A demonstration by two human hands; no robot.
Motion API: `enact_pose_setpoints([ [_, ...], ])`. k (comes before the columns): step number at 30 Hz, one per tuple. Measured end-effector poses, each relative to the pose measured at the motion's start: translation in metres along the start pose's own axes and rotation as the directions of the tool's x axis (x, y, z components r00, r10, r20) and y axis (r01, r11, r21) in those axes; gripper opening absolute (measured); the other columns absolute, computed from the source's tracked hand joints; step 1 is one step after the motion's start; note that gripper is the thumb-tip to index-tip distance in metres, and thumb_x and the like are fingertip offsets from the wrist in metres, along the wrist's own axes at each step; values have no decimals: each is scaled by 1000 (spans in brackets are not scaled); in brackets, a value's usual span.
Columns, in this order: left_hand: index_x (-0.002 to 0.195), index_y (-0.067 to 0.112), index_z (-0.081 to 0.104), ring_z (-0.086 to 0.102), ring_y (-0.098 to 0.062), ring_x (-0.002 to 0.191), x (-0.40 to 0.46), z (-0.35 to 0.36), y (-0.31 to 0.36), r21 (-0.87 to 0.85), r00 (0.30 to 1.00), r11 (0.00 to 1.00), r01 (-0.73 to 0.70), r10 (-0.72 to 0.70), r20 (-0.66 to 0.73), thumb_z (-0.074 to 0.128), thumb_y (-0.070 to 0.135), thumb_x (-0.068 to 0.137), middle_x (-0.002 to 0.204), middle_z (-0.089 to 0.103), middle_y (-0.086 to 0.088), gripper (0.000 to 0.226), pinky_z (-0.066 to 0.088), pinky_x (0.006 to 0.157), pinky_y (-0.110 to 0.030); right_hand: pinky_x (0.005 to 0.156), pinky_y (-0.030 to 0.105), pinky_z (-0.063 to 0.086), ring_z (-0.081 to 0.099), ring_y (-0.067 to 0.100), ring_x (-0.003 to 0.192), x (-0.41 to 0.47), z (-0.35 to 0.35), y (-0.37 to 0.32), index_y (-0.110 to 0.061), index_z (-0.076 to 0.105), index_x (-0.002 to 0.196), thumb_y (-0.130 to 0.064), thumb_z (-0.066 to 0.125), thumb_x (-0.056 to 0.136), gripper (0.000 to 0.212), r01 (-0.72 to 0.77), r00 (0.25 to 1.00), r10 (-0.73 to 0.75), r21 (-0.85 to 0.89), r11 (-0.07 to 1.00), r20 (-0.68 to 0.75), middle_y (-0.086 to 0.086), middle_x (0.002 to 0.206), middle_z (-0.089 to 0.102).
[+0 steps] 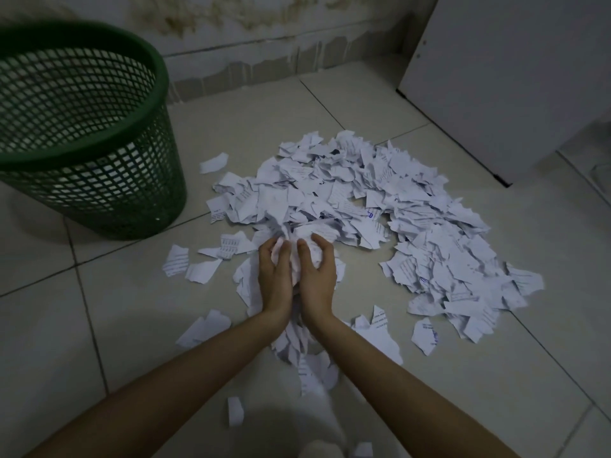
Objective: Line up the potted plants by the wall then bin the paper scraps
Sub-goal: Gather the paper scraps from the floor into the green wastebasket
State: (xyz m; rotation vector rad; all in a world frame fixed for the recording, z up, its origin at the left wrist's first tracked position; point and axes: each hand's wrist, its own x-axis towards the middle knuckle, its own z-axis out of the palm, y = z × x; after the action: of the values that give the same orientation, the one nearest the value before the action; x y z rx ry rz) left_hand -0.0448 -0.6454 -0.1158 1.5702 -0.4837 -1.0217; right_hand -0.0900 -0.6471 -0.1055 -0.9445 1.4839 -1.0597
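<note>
Both bare forearms reaching forward, left hand (pixel 275 276) and right hand (pixel 316 272) cupped together, fingers curled

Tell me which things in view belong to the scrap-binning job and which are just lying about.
Part of the job:
paper scraps heaped on the floor
bunch of scraps gripped between left hand and right hand
green mesh bin, upright, left of the heap

Just there:
white cabinet
stained wall

Green plastic mesh wastebasket (pixel 99 180): smooth, faintly glossy. Right of it, torn white printed paper scraps (pixel 363 206): matt, crumpled. Beneath it, pale ceramic floor tiles (pixel 132 309): smooth, satin. Behind it, stained wall (pixel 248 31): rough, peeling.
</note>
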Motion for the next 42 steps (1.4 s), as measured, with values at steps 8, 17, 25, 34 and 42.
enact_pose_setpoints([
  [8,108,3,64,63,-12,79,-3,4,22,-36,998,997,64,-65,-26,52,37,92,93,68,-6,39,49,62,-18,85,25,53,66,1,87,-2,20,-3,-30,67,90,-39,58,88,12,-135,991,137,122,983,-9,-14,87,70],
  [17,86,3,55,53,14,41,-18,19,55,-86,999,995,-41,38,-38,52,16,94,68,54,1,15,39,43,0,92,39,53,66,13,98,7,35,-24,-31,62,111,-67,60,71,54,-137,985,151,162,977,-80,1,108,69],
  [25,79,1,56,54,-17,62,-7,13,63,-30,998,998,-63,63,-4,56,24,91,65,55,-3,26,39,55,-24,72,31,49,62,20,82,-4,13,-54,-35,45,91,-30,54,92,11,4,999,4,210,978,-41,4,91,63],
  [34,78,15,62,63,-15,73,-4,14,91,-42,987,986,-160,159,-11,53,26,93,76,65,-2,21,49,67,-24,68,21,52,65,11,77,-1,20,-82,-21,59,88,-26,55,93,9,77,997,-78,240,968,-3,-3,82,67],
  [42,71,16,60,63,-21,73,5,21,152,-80,966,963,-257,256,-32,54,20,92,72,64,-4,22,48,69,-29,76,33,54,68,22,85,10,32,-141,-8,62,88,-31,62,87,23,63,998,-65,301,952,-4,10,89,70],
])
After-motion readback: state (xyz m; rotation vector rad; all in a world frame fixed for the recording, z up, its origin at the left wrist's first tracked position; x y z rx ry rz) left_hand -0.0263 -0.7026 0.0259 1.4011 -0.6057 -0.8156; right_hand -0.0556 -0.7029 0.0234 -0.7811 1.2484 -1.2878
